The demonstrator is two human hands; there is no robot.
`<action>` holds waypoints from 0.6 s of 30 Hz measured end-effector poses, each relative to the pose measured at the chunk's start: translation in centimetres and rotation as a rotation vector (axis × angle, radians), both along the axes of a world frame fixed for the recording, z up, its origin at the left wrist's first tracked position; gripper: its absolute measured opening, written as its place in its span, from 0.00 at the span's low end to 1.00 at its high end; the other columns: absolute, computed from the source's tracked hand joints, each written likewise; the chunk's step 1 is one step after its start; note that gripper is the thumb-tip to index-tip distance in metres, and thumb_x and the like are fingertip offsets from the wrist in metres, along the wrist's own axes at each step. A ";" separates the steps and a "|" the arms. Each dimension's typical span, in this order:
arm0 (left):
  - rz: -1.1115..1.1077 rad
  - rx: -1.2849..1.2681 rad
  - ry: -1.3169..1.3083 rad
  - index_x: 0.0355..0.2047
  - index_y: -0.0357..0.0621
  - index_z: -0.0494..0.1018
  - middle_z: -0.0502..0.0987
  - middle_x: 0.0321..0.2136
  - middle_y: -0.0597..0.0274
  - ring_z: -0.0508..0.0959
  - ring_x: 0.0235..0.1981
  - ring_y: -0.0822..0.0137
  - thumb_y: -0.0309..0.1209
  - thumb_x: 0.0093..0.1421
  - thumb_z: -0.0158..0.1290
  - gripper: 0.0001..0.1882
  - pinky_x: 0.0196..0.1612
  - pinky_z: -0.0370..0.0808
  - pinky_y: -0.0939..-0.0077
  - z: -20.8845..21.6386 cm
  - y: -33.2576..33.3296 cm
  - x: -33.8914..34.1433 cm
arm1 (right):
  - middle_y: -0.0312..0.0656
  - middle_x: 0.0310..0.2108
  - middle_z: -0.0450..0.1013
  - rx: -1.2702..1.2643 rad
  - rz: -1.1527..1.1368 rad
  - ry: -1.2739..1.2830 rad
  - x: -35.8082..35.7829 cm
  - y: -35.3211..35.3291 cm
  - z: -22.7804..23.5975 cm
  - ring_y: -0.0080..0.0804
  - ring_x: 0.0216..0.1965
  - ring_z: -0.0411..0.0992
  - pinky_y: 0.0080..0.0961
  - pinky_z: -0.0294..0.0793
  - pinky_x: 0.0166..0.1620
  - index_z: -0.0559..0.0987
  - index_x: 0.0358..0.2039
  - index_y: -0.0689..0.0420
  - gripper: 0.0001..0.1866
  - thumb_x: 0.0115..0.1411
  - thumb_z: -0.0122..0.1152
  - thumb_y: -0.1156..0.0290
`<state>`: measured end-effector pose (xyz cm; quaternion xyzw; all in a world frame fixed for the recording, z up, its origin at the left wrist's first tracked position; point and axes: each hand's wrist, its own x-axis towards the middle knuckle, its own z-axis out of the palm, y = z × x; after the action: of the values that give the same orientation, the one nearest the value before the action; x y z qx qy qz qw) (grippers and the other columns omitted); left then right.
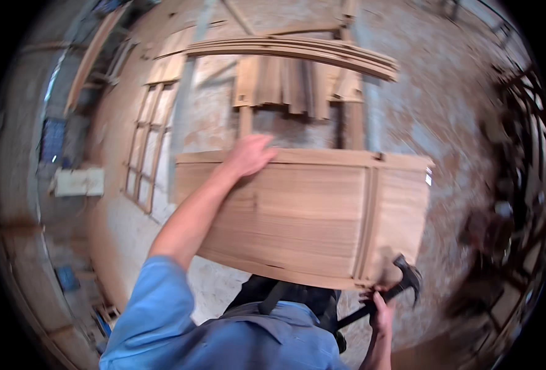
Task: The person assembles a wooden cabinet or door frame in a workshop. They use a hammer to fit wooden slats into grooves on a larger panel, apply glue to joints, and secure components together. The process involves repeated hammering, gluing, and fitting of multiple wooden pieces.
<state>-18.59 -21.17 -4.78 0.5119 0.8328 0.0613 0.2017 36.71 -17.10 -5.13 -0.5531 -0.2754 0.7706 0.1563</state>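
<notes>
A wooden frame-and-panel door [297, 209] lies across in front of me, its near edge close to my body. My left hand [251, 155] rests on the far rail, with its fingers curled over the edge. In my right hand [381, 310], at the near right corner, is a black claw hammer [402, 282]. The hand is closed round its handle, and the head stands up beyond the fist, beside the panel's corner. A dark slot [379, 156] shows in the far rail, toward the right. Slight motion blur softens the fingers of both hands.
Long wooden strips [291, 50] lie stacked crosswise beyond the panel, above several boards [285, 83]. A gridded wooden frame [148, 145] is at the left. Dark cluttered items [492, 231] line the right side. A white box-like object [78, 182] sits at far left.
</notes>
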 end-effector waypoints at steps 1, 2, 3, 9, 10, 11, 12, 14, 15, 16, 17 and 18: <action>-0.005 -0.200 -0.122 0.48 0.44 0.74 0.77 0.44 0.47 0.73 0.50 0.48 0.50 0.62 0.44 0.25 0.54 0.68 0.59 -0.4 0.7 -1.2 | 0.46 0.37 0.72 0.017 -0.024 -0.014 0.0 -0.3 -0.5 0.45 0.32 0.77 0.39 0.78 0.34 0.69 0.44 0.59 0.16 0.57 0.60 0.72; 0.067 -0.193 -0.196 0.44 0.50 0.78 0.77 0.43 0.49 0.74 0.48 0.47 0.56 0.63 0.37 0.28 0.53 0.69 0.58 -0.4 1.3 -1.1 | 0.46 0.36 0.72 0.056 -0.011 -0.008 0.2 -0.6 -1.1 0.43 0.31 0.77 0.39 0.78 0.33 0.69 0.45 0.59 0.16 0.58 0.59 0.69; 0.072 -0.262 -0.174 0.42 0.50 0.78 0.77 0.44 0.49 0.74 0.49 0.47 0.57 0.63 0.37 0.29 0.53 0.69 0.58 0.2 1.8 -0.9 | 0.45 0.35 0.73 0.095 0.000 -0.014 0.5 -0.9 -1.4 0.42 0.31 0.77 0.38 0.78 0.32 0.69 0.45 0.59 0.17 0.59 0.59 0.65; 0.010 -0.323 -0.172 0.36 0.46 0.79 0.78 0.39 0.47 0.75 0.45 0.44 0.56 0.64 0.35 0.30 0.49 0.71 0.58 1.6 1.5 0.0 | 0.41 0.34 0.72 0.108 0.014 -0.017 0.0 -0.9 -0.2 0.37 0.27 0.76 0.35 0.77 0.30 0.71 0.43 0.57 0.15 0.60 0.59 0.63; -0.015 -0.319 -0.173 0.36 0.45 0.79 0.78 0.39 0.47 0.75 0.45 0.44 0.56 0.64 0.35 0.31 0.48 0.72 0.57 1.6 1.6 -0.2 | 0.41 0.33 0.72 0.105 -0.012 -0.019 -0.2 -0.9 -0.4 0.36 0.26 0.75 0.35 0.77 0.30 0.72 0.43 0.58 0.15 0.61 0.59 0.63; -0.016 -0.325 -0.161 0.35 0.45 0.79 0.78 0.39 0.46 0.75 0.44 0.44 0.55 0.64 0.35 0.30 0.48 0.72 0.57 1.8 1.7 -0.7 | 0.40 0.33 0.72 0.089 -0.019 -0.013 -0.5 -0.8 -0.6 0.34 0.26 0.74 0.34 0.76 0.31 0.72 0.42 0.58 0.14 0.61 0.58 0.63; -0.020 -0.334 -0.157 0.35 0.44 0.79 0.78 0.39 0.45 0.76 0.43 0.44 0.55 0.64 0.36 0.29 0.47 0.72 0.57 1.9 1.8 -0.9 | 0.40 0.33 0.72 0.070 -0.030 -0.017 -0.5 -0.6 -0.8 0.33 0.26 0.73 0.34 0.76 0.31 0.72 0.41 0.58 0.13 0.61 0.58 0.63; 0.031 -0.357 -0.229 0.36 0.43 0.78 0.78 0.38 0.44 0.77 0.40 0.45 0.52 0.65 0.37 0.27 0.46 0.72 0.57 3.1 2.9 -1.0 | 0.38 0.31 0.71 -0.014 -0.070 -0.088 -0.6 -0.2 -0.9 0.31 0.26 0.71 0.33 0.73 0.32 0.73 0.40 0.58 0.11 0.63 0.57 0.64; 0.079 -0.378 -0.308 0.37 0.43 0.77 0.78 0.37 0.44 0.77 0.39 0.46 0.51 0.65 0.38 0.26 0.45 0.73 0.57 4.2 3.0 -1.9 | 0.38 0.29 0.70 -0.040 -0.098 -0.067 -1.9 -0.2 -0.2 0.32 0.26 0.71 0.34 0.75 0.33 0.72 0.40 0.59 0.11 0.63 0.56 0.66; -0.075 -0.293 -0.107 0.29 0.41 0.79 0.79 0.29 0.47 0.78 0.36 0.47 0.58 0.63 0.36 0.34 0.41 0.73 0.57 -1.1 0.3 -4.5 | 0.39 0.28 0.71 0.006 -0.028 -0.095 -3.5 0.4 1.1 0.34 0.27 0.72 0.35 0.76 0.36 0.72 0.40 0.60 0.11 0.62 0.57 0.68; 0.063 -0.221 -0.168 0.28 0.40 0.79 0.79 0.29 0.48 0.78 0.35 0.47 0.58 0.63 0.35 0.34 0.40 0.74 0.58 -1.0 0.5 -5.1 | 0.43 0.32 0.72 -0.022 0.031 -0.085 -3.8 0.6 1.0 0.40 0.29 0.76 0.37 0.78 0.35 0.71 0.41 0.62 0.12 0.58 0.59 0.71; 0.078 -0.398 -0.197 0.31 0.40 0.78 0.79 0.31 0.46 0.78 0.34 0.45 0.56 0.64 0.35 0.32 0.40 0.74 0.57 1.7 2.1 -5.6 | 0.46 0.31 0.73 -0.001 0.035 -0.091 -5.2 0.7 2.0 0.42 0.29 0.77 0.37 0.78 0.35 0.71 0.41 0.63 0.14 0.57 0.59 0.71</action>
<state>-24.16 -19.10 -3.11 0.4209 0.8240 -0.0468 0.3764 31.48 -16.44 -3.11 -0.5829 -0.2915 0.7473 0.1296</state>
